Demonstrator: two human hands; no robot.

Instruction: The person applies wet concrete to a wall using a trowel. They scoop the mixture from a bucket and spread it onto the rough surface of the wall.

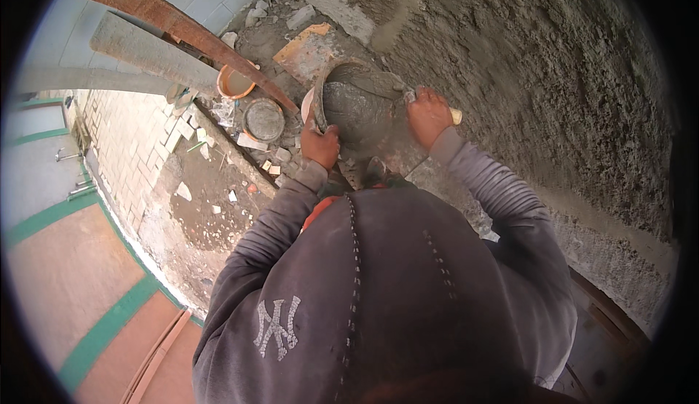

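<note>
My left hand point(320, 145) grips the left rim of a round, mortar-caked bucket point(318, 98) in front of my body. Wet grey mortar point(353, 109) lies inside it. On the other side, my right hand point(429, 116) is closed round the handle of a trowel point(456, 116); the pale handle end sticks out past my fist. The trowel's blade is hard to make out against the mortar by the bucket's right side.
A rough, freshly rendered wall point(524, 76) rises close on the right. A reddish beam point(182, 29) and a grey plank point(149, 51) slant in from the upper left. Beyond my left hand stand an orange bucket point(220, 85) and a round tub point(247, 129), with rubble around.
</note>
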